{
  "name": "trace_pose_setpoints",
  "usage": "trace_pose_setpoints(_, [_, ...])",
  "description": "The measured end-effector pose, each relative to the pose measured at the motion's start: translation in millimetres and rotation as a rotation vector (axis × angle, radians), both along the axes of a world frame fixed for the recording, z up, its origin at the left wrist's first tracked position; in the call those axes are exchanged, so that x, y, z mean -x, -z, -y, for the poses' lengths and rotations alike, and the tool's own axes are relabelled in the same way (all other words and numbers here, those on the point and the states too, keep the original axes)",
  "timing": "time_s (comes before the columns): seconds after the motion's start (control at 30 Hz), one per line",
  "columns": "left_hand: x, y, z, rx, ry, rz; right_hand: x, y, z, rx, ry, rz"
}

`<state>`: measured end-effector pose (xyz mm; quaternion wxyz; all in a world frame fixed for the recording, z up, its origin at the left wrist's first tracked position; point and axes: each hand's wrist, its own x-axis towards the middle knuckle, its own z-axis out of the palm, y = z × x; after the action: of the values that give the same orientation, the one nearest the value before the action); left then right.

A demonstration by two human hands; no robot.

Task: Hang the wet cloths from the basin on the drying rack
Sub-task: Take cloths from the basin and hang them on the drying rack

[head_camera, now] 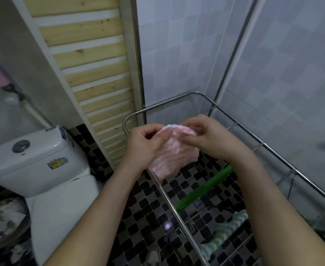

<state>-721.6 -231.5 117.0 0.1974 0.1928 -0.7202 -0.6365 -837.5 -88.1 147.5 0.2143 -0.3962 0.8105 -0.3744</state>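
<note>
Mid-frame, left hand (144,143) and right hand (205,135) pinch the fluffy pink-and-white cloth (174,152), spreading it; next comes draping it over the steel tube drying rack (273,150).

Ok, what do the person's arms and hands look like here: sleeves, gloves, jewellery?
The left arm and right arm are bare, with no sleeves in view right up to the frame edge. The left hand and right hand wear no gloves. No watch, bracelet or ring shows, though the picture is slightly blurred.
</note>
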Motion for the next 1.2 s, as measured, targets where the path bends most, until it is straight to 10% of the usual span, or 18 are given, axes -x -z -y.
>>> trace_pose_setpoints(0.23, [24.2,-24.4,32.3,0.34,-0.03,-0.03,27.2,-2.2,16.8,0.056,0.169,-0.337])
trace_pose_setpoints(0.5, [47.6,-13.4,65.7,0.298,0.052,0.092,73.9,15.2,24.8,0.345,0.257,0.577])
trace_pose_setpoints(0.67, [41.4,32.9,74.8,0.06,0.254,0.323,95.7,64.9,36.1,0.301,0.306,0.772])
trace_pose_setpoints(1.2, [90.8,96.2,128.7,0.496,-0.222,0.386,123.5,134.1,125.6,0.22,0.57,0.246])
